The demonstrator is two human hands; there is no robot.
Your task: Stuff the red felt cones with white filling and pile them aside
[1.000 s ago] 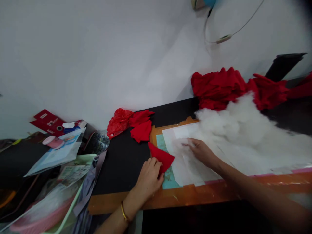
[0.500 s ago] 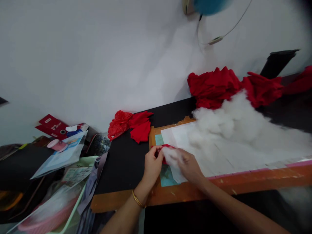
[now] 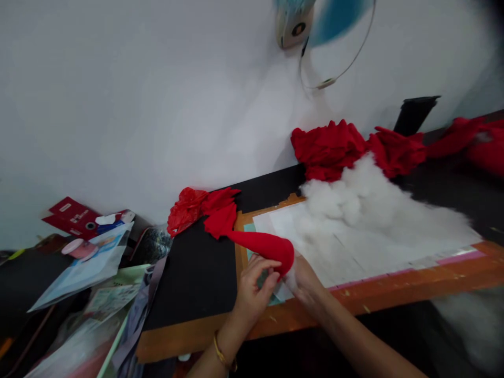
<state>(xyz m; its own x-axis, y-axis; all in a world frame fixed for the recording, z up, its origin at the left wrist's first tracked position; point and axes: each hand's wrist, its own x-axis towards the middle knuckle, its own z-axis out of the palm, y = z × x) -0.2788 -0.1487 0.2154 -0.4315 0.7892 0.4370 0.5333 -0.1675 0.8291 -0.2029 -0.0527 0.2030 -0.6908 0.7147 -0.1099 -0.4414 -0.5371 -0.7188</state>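
The cone was above the desk, inside the taped near edge, with black top stretching leftward. The left hand's grip was narrow, pinching the cone's rim. The right hand's fingers were hidden at the mouth, by white fluff; its grip could not be told. A green tub held papers.

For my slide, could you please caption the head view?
Left hand holds a red cloth cone, right hand at its wide end, near white stuffing.
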